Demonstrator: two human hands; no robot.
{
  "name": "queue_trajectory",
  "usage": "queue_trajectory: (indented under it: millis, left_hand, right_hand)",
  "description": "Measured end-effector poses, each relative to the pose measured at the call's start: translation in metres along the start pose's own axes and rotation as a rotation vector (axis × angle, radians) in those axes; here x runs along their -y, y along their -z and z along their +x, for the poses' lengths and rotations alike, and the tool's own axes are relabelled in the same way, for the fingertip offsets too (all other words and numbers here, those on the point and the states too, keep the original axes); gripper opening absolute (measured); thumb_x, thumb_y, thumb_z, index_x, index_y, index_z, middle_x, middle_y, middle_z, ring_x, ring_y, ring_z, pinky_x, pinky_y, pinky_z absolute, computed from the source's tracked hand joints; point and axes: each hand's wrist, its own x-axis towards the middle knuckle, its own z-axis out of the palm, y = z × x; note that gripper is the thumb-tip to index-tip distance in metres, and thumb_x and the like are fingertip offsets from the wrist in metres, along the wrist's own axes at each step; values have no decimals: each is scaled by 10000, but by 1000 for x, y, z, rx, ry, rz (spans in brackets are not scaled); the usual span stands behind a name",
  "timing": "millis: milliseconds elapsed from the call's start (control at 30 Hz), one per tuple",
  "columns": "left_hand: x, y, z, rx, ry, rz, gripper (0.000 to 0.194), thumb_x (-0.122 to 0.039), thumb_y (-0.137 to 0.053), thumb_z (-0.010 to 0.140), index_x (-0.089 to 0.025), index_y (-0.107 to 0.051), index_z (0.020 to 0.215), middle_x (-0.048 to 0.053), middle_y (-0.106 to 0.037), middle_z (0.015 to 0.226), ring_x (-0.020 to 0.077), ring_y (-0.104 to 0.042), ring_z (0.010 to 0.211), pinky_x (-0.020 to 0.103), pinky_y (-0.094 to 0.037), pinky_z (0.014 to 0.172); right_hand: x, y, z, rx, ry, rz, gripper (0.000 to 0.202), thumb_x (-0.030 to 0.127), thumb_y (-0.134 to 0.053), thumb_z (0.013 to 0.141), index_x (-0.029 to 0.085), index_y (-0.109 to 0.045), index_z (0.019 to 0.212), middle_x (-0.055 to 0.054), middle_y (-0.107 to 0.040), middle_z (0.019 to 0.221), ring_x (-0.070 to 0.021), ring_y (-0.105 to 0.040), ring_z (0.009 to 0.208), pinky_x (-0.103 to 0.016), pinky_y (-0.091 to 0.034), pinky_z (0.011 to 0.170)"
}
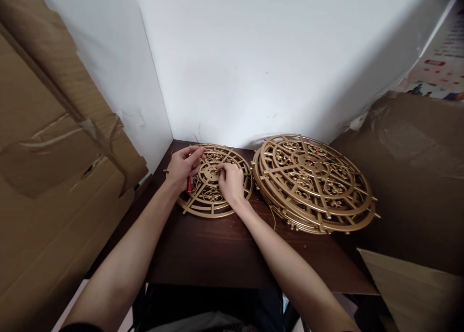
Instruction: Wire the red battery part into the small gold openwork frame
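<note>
A round gold openwork panel point(210, 210) lies flat on the dark brown table point(217, 254). Over its left part is my left hand point(184, 167), closed, with a small red-handled tool point(189, 183) showing below the fingers. My right hand point(231, 181) is at the panel's centre, thumb and fingers pinched together beside the hub point(209, 173); whatever it pinches is too small to make out. Thin dark wires stick up behind the panel's far rim.
Right of the panel stands a stack of similar gold panels point(315, 177), with thin yellow and red wires on top. A white wall point(253, 71) rises behind. Cardboard point(54, 153) borders the left side, and more cardboard point(406, 177) stands at the right.
</note>
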Motion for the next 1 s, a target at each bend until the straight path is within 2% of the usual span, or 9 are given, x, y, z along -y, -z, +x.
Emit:
queue_trajectory:
  millis: [233,433,700,867,1000]
  left_hand:
    - [-1,0,0,19,17,-14,291,-306,-808,604,-99,-692,772,8,-601,641,10,-309,425,130,-171,321]
    - [-3,0,0,35,-8,-27,284,-290,-813,600,-103,-690,775,8,-604,634,11,-312,426,124,-176,322]
    - [-3,-2,-1,77,-22,-21,249,-281,-804,605,-120,-669,740,5,-613,624,12,-303,408,134,-173,317]
    - [-3,0,-1,100,-41,-7,240,-272,-794,613,-132,-659,753,6,-619,614,13,-304,396,135,-178,319]
    - [-2,1,0,98,-45,-9,244,-278,-794,619,-134,-655,758,2,-615,611,14,-310,396,135,-181,318]
  right_hand:
    - [4,7,2,-133,78,290,270,55,-407,820,191,-638,850,-50,-670,879,-183,-611,859,-310,-477,802]
    - [14,13,-1,-176,189,397,261,118,-383,884,212,-625,912,-57,-646,921,-179,-605,887,-323,-479,809]
    - [16,13,-5,-179,238,456,250,130,-390,890,227,-621,905,-54,-634,901,-188,-601,880,-346,-480,813]
    - [15,10,-2,-107,181,430,246,170,-410,895,227,-607,1032,-68,-643,995,-188,-591,892,-329,-481,787]
    - [12,6,0,-72,190,377,276,177,-434,888,228,-583,1116,-65,-660,1044,-181,-603,891,-320,-484,805]
